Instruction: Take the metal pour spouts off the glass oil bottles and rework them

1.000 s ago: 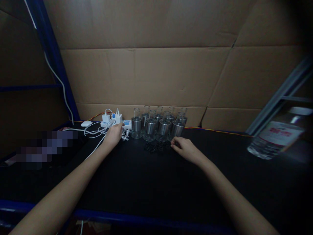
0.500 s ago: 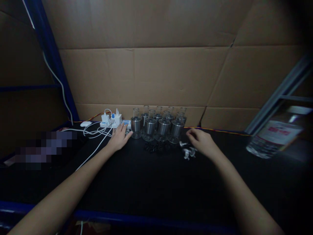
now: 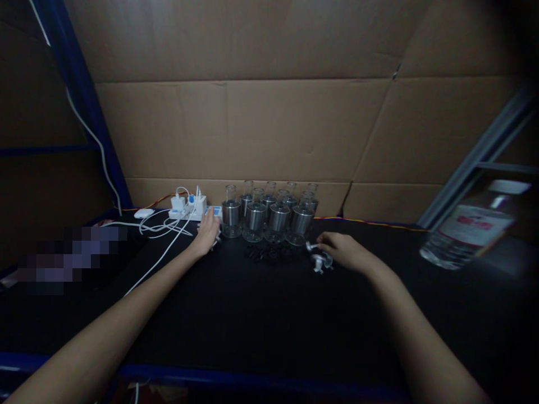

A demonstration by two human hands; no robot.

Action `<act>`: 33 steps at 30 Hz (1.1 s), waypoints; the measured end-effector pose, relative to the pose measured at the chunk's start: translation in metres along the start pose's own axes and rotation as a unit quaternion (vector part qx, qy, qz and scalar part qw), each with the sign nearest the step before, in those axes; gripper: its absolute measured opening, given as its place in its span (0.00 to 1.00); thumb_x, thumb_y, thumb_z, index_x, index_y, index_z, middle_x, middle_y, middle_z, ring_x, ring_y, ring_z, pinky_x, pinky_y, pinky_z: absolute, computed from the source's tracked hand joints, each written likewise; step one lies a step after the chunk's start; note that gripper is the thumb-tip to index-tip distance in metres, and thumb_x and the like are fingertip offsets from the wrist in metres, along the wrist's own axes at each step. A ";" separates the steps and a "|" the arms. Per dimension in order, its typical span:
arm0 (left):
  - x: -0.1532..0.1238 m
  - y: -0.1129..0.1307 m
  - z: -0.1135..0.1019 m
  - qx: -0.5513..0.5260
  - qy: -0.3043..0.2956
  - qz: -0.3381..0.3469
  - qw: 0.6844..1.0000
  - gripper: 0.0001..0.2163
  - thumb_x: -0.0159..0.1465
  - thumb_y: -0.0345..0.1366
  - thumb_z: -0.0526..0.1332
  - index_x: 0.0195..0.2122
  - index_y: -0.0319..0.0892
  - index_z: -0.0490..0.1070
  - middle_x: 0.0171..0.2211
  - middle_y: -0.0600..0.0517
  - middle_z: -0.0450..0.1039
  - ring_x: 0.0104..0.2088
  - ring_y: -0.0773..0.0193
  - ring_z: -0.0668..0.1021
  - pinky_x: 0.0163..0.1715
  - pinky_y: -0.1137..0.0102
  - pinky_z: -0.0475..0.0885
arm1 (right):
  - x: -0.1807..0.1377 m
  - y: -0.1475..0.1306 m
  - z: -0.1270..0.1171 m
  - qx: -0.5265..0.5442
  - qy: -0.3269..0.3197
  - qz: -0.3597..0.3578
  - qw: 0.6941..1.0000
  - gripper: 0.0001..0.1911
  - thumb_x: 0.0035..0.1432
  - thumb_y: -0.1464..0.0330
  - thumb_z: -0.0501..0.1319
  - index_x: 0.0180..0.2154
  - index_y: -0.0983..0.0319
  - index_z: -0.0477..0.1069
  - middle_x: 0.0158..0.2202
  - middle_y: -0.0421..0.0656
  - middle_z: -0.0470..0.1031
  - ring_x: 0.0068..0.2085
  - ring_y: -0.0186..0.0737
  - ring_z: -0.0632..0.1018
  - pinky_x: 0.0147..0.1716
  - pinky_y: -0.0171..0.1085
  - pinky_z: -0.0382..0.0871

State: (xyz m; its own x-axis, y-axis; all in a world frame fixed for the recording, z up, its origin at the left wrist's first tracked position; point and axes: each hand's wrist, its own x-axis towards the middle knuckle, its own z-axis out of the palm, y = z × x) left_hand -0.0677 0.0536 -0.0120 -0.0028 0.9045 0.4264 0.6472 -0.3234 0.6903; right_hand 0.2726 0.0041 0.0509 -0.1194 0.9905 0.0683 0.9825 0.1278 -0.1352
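Note:
My left hand (image 3: pixel 207 234) lies with fingers stretched out beside the leftmost glass vessel (image 3: pixel 231 213). Small pale pieces (image 3: pixel 217 241) peek out from under its right edge. Bent and pinched together, the fingers of my right hand (image 3: pixel 343 250) are at a small clear, shiny piece (image 3: pixel 311 246). More such clear pieces (image 3: pixel 320 262) lie just below those fingertips. Several glass vessels with metal sleeves and narrow necks stand upright in two rows between my hands. In front of them is a scatter of small black parts (image 3: pixel 269 252), too dark to make out singly.
A white power strip (image 3: pixel 197 209) with plugs and looped white cables (image 3: pixel 162 255) sits at the back left. A large clear bottle (image 3: pixel 469 227) with a white cap stands at the right. Cardboard (image 3: pixel 269 129) walls the back of the black tabletop (image 3: pixel 261 314).
My right hand has come down and left onto the clear pieces, and its fingertips now meet one. My left hand's fingers have drawn closer together. The whole view has shifted slightly.

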 end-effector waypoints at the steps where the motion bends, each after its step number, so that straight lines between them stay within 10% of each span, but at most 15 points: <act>1: 0.001 0.000 0.000 -0.026 0.015 -0.012 0.999 0.28 0.60 0.52 0.34 0.58 0.42 0.41 0.59 0.45 0.39 0.59 0.57 0.42 0.54 0.52 0.46 | 0.001 -0.001 0.002 -0.011 -0.004 0.009 1.000 0.09 0.52 0.68 0.51 0.34 0.61 0.67 0.35 0.45 0.73 0.36 0.39 0.73 0.31 0.35 0.63; 12: 0.001 0.003 -0.007 -0.074 0.047 0.038 0.995 0.27 0.61 0.51 0.31 0.57 0.45 0.43 0.59 0.48 0.41 0.59 0.57 0.42 0.54 0.50 0.40 | 0.005 -0.004 0.007 -0.053 0.021 0.036 0.998 0.11 0.51 0.66 0.51 0.35 0.57 0.69 0.38 0.43 0.73 0.41 0.46 0.71 0.33 0.41 0.60; 22: -0.026 0.048 -0.022 0.097 0.102 0.353 0.925 0.25 0.61 0.46 0.42 0.58 0.41 0.39 0.59 0.44 0.40 0.59 0.55 0.44 0.55 0.52 0.39 | -0.004 -0.012 -0.002 -0.050 0.200 0.028 0.978 0.12 0.53 0.64 0.49 0.33 0.59 0.69 0.32 0.44 0.74 0.33 0.43 0.73 0.29 0.37 0.60; 27: -0.038 0.069 -0.018 0.191 0.043 0.442 0.875 0.26 0.59 0.40 0.50 0.57 0.40 0.42 0.57 0.42 0.48 0.58 0.53 0.48 0.54 0.51 0.41 | -0.012 -0.033 -0.009 0.053 0.209 -0.084 0.973 0.13 0.54 0.63 0.49 0.33 0.61 0.69 0.30 0.43 0.74 0.31 0.39 0.74 0.30 0.35 0.63; 33: -0.049 0.085 -0.009 0.199 0.033 0.408 0.890 0.27 0.58 0.40 0.52 0.56 0.35 0.45 0.54 0.41 0.55 0.57 0.54 0.51 0.54 0.51 0.42 | -0.026 -0.079 0.000 0.218 0.191 -0.236 0.928 0.11 0.55 0.64 0.49 0.35 0.60 0.68 0.36 0.42 0.73 0.37 0.37 0.73 0.37 0.35 0.64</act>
State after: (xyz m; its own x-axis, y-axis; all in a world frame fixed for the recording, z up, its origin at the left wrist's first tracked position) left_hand -0.0194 -0.0209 0.0312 0.5558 0.3902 0.7341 0.6727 -0.7299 -0.1213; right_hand 0.1977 -0.0313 0.0602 -0.3803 0.7393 0.5557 0.6734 0.6332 -0.3816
